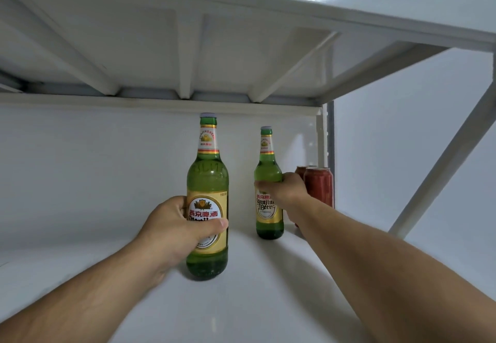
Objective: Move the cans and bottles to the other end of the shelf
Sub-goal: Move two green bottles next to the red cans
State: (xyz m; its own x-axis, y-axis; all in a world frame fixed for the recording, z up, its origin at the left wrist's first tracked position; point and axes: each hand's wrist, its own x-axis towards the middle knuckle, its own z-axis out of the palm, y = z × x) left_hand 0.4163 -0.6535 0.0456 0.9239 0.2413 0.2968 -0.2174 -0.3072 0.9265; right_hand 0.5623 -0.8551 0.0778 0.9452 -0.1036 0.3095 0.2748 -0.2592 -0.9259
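Both hands are on bottles at the right-hand part of a white metal shelf [268, 289]. The left hand [174, 232] is wrapped round the label of the nearer green beer bottle [208, 181], thumb across the front and fingers hidden behind the glass; whether its base rests on the shelf or is just clear of it cannot be told. The right hand [288, 191] is clamped on the shoulder of the farther green beer bottle [268, 208], which stands upright a little to the right and deeper in. Just beside that hand, at the far right end by the upright post [324, 138], stand two red cans [320, 187], one partly hidden behind the other and both partly covered by the wrist. The long stretch of shelf to the left shows nothing on it within view. The step in hand looks like the pick-up of the two bottles together, with the cans still to come. The next move calls for lifting both bottles straight up, keeping them vertical, with care for the beam [161, 99] of the shelf above, which sits close over the nearer bottle's cap, then carrying them leftward to the other end and setting them down apart so they do not knock together. The right wrist should draw clear of the cans without tipping them.
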